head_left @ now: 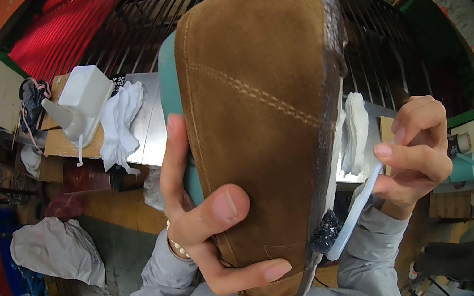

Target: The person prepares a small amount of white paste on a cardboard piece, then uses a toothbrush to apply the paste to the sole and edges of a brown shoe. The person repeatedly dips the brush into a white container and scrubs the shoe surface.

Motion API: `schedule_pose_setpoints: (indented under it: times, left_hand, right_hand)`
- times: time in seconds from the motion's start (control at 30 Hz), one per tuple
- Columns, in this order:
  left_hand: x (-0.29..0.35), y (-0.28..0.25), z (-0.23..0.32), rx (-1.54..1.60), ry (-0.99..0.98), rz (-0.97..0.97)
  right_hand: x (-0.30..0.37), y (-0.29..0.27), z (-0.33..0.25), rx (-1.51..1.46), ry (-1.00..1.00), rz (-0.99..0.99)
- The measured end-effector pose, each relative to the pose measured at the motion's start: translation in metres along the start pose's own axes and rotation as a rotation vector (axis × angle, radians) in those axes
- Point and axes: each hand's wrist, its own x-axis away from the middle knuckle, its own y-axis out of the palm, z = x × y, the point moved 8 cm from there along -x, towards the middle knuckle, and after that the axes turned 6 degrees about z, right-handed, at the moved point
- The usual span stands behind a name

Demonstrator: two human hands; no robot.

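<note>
Left hand (213, 227) grips brown suede shoe upper (264, 124) close under camera, thumb across suede, fingers wrapped behind teal last (170, 90). Right hand (413, 150) pinches white brush (354, 213), black bristle tip at dark band (334, 131) along shoe edge. Band looks coated along most of visible edge; far side hidden, so what is left is hard to judge. Beyond: metal bench (149, 131) with white rag (120, 123), white plastic jug (81, 95) on cardboard. Further: black railing (395, 46), red roofing (61, 33), cluttered workshop floor.
</note>
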Motion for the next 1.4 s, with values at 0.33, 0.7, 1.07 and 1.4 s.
schedule_pose_setpoints:
  times: [0.33,0.7,1.07,1.4]
  left_hand:
    - [-0.004,-0.001,-0.004,0.010,-0.052,-0.005]
    - [-0.008,-0.001,-0.015,0.009,-0.075,-0.025]
    - [-0.014,-0.016,-0.020,0.167,-0.478,0.110]
    - [-0.021,-0.025,-0.033,0.017,-0.459,0.172]
  right_hand:
    - [-0.001,0.002,0.000,-0.016,0.040,-0.052]
    - [-0.001,0.000,0.001,-0.002,0.043,-0.053]
    - [0.041,0.002,0.017,0.097,0.444,0.136]
    - [0.046,0.005,-0.014,0.105,0.354,0.094]
